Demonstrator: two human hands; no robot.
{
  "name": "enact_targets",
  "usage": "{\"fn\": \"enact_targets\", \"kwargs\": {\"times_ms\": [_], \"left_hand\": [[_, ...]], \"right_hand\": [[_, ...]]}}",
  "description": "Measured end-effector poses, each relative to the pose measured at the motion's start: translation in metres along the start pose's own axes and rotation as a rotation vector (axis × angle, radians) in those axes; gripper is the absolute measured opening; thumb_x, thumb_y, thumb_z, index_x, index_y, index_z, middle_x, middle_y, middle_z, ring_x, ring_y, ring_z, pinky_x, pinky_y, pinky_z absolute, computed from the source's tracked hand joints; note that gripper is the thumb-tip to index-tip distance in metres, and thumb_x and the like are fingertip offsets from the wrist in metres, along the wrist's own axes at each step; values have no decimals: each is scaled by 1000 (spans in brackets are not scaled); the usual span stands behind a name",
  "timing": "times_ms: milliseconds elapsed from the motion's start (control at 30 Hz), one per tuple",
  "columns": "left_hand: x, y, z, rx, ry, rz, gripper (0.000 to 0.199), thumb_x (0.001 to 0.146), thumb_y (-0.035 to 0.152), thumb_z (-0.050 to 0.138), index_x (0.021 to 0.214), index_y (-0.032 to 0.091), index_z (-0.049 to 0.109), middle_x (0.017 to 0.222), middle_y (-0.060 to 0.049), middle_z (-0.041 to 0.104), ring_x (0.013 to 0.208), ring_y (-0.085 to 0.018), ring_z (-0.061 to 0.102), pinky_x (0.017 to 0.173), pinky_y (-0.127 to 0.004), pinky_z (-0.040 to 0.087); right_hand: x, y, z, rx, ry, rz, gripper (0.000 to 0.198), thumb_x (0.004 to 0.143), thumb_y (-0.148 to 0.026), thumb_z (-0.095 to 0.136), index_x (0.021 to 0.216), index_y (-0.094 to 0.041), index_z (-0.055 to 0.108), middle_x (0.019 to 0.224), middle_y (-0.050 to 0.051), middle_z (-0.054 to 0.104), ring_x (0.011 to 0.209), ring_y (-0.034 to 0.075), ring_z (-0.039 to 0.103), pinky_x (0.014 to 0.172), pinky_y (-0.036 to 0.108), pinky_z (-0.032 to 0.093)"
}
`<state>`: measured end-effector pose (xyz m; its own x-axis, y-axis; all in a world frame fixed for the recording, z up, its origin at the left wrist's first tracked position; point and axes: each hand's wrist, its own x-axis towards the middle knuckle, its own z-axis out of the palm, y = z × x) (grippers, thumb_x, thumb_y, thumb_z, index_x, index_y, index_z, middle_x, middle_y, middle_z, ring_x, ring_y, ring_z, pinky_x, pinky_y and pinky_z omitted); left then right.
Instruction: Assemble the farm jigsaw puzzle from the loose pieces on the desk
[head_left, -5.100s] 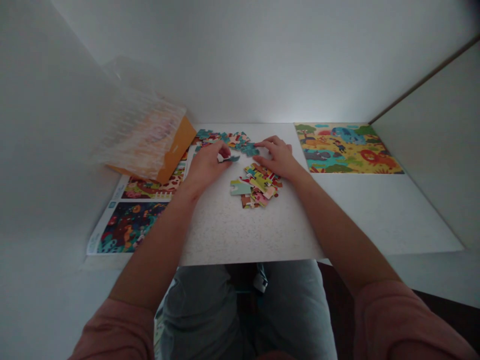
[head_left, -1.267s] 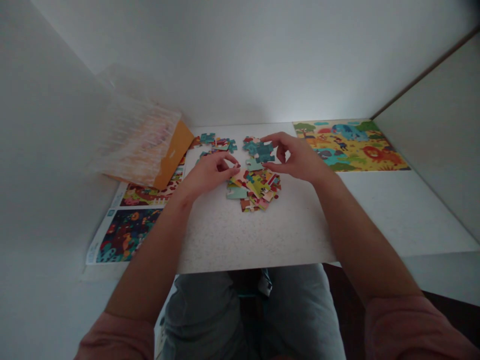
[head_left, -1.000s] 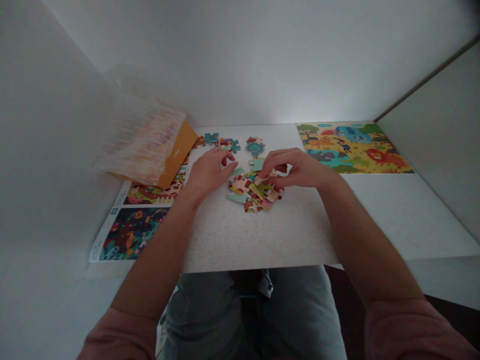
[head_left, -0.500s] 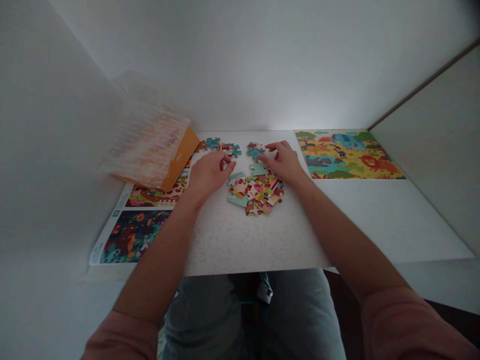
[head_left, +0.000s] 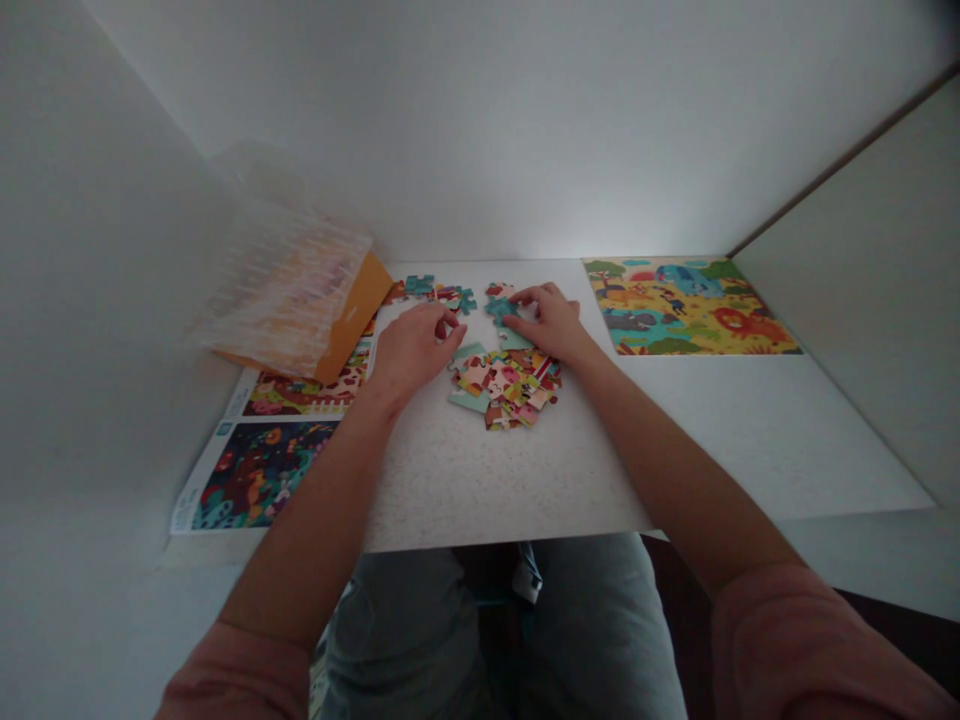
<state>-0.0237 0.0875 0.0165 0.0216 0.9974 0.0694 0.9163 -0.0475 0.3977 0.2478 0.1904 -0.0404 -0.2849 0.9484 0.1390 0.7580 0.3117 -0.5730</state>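
Observation:
My right hand (head_left: pixel 551 322) is at the right side of a small cluster of pieces, thumb and forefinger pinched on a teal puzzle piece (head_left: pixel 499 309). Just above that piece lies a red and white one (head_left: pixel 498 289), and a pale green piece (head_left: pixel 513 340) is below it, partly under my hand. My left hand (head_left: pixel 418 345) hovers or rests left of the centre, fingers curled in towards the thumb; whether anything small is between them is hidden. A heap of mixed puzzle pieces (head_left: pixel 506 385) lies between and nearer than both hands.
More puzzle pieces (head_left: pixel 442 291) lie beyond my left hand. An orange packet (head_left: pixel 352 315) in clear bubble wrap (head_left: pixel 277 270) leans at the left wall, over printed picture sheets (head_left: pixel 262 475). An animal picture (head_left: pixel 686 305) lies at the right on the white table (head_left: pixel 495 490).
My right hand has moved slightly left and its fingers have come onto the teal piece. The left hand keeps nearly the same pose. The whole view has shifted a little.

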Motion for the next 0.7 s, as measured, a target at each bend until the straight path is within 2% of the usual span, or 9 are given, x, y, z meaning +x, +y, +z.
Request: {"fn": "enact_targets", "kwargs": {"times_ms": [100,167,233,300,367,500,567,633,700], "left_hand": [[1,-2,1,-5,6,8,26,125,44,74,131,25,91,130,-9,95,119,-31,86,100,-45,63],[1,-4,2,-4,2,7,24,124,43,74,130,27,90,131,-9,96,119,-31,86,100,-45,64],[1,-4,2,0,1,1,23,124,43,74,129,27,90,132,-9,96,119,-31,86,100,-45,64],[1,-3,1,0,7,3,25,124,42,74,131,26,91,134,-9,96,121,-31,86,102,-45,65],[-1,-1,0,3,17,-1,26,125,43,73,131,25,91,136,-10,96,122,-31,85,103,-45,65],[-2,2,-5,-4,19,-15,25,127,42,72,130,26,90,137,-10,95,123,-34,86,105,-48,66],[-3,3,-6,1,6,-24,24,126,41,72,129,25,91,139,-11,95,127,-35,86,106,-49,66],[-2,2,-6,11,-5,-40,25,126,41,71,129,25,91,139,-12,95,129,-37,86,105,-49,66],[-2,1,-6,5,-3,-42,26,126,43,70,128,28,91,140,-12,95,131,-38,86,105,-50,66]], "right_hand": [[-1,0,-3,118,26,37,26,107,-47,91,129,-36,82,148,11,91,129,42,85,130,69,60],[-3,0,-10,232,36,2,18,108,-46,85,123,-37,82,139,9,93,127,39,85,125,65,65],[-7,0,-21,320,-27,-82,13,105,-45,83,117,-39,84,136,7,94,129,41,85,122,66,68],[-12,0,-33,359,-152,-168,17,98,-43,85,115,-41,88,142,6,95,139,44,84,124,69,68],[-14,1,-42,345,-214,-178,21,96,-42,85,116,-42,90,148,5,96,148,45,82,123,69,69],[-6,10,-38,272,-20,-46,19,107,-48,78,121,-39,89,142,11,95,135,43,86,117,66,73],[6,14,-27,223,51,-9,27,110,-53,82,131,-37,88,150,14,90,124,41,88,117,66,73],[21,15,-16,136,49,11,40,108,-58,90,140,-34,88,164,18,81,119,40,88,119,67,73],[36,13,-6,26,26,8,48,104,-60,98,140,-31,87,172,23,75,129,44,86,128,71,68]]}}
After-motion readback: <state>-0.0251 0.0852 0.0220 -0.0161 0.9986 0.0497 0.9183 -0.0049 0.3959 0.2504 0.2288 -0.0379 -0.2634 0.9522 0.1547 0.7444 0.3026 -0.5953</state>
